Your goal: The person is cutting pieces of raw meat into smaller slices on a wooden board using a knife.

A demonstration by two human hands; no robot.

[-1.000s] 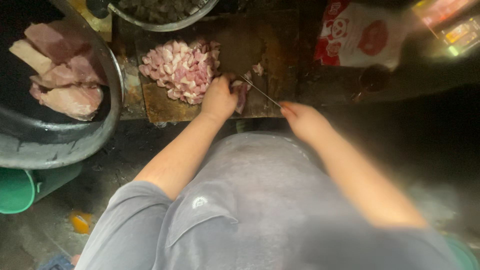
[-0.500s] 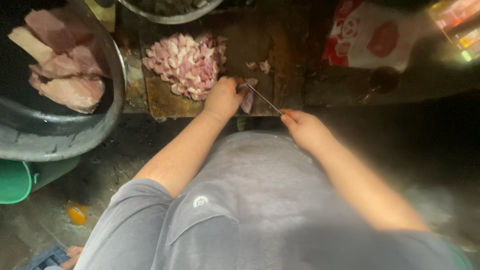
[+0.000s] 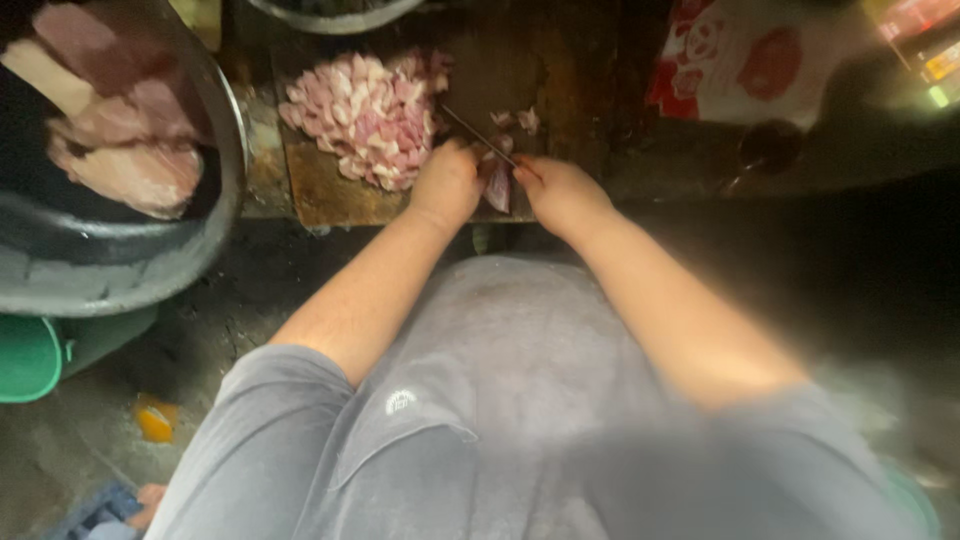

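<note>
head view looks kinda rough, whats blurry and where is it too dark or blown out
Head view: the forearms and grey shirt near the lens are smeared soft; the hands, left and right, the knife and the pile of cut meat on the wooden board are clearer. The right side falls into near-black shadow, and small lights glare at the top right corner.

Both forearms reach forward — left hand (image 3: 447, 185) curled; right hand (image 3: 560, 190) fisted, grip closed.

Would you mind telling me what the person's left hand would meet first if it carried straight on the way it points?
Probably the heap of diced meat on the cutting board: the left hand points up the picture towards its near edge, though depth is unclear.
</note>
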